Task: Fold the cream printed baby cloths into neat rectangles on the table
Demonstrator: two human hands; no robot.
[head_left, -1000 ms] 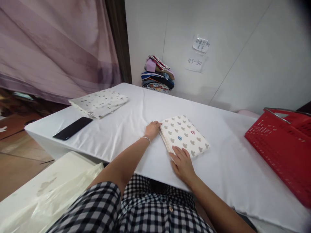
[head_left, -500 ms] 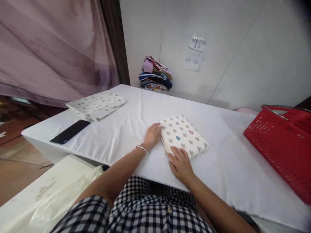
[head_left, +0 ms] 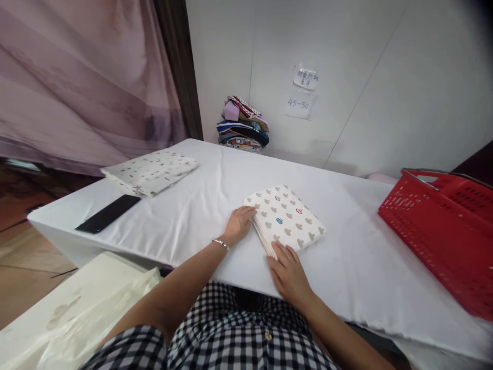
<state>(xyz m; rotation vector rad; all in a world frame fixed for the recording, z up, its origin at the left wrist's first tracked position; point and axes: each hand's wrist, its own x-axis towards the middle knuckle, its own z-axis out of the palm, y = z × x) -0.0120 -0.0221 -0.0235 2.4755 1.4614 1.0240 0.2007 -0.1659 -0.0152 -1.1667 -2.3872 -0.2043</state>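
Note:
A folded white cloth [head_left: 287, 218] lies flat on the table in front of me, printed with grey mouse-head shapes and a few coloured ones. Its layers show along the left side. My left hand [head_left: 239, 225] grips that layered side, fingertips just over the top. At the near corner, my right hand [head_left: 290, 272] has its fingers on the upper face and its thumb by the edge. Both thumbs are partly hidden.
White fabric covers the table [head_left: 346, 267]. Another patterned cloth [head_left: 152, 172] and a black phone [head_left: 109, 213] lie on the left. A red basket [head_left: 442, 236] stands on the right. Folded textiles [head_left: 242, 126] are stacked by the wall. A plastic bag [head_left: 103, 313] lies lower left.
My left hand has slid a little toward me along the cloth's side, uncovering its left corner. The right hand stays at the near corner. The whole view has shifted slightly.

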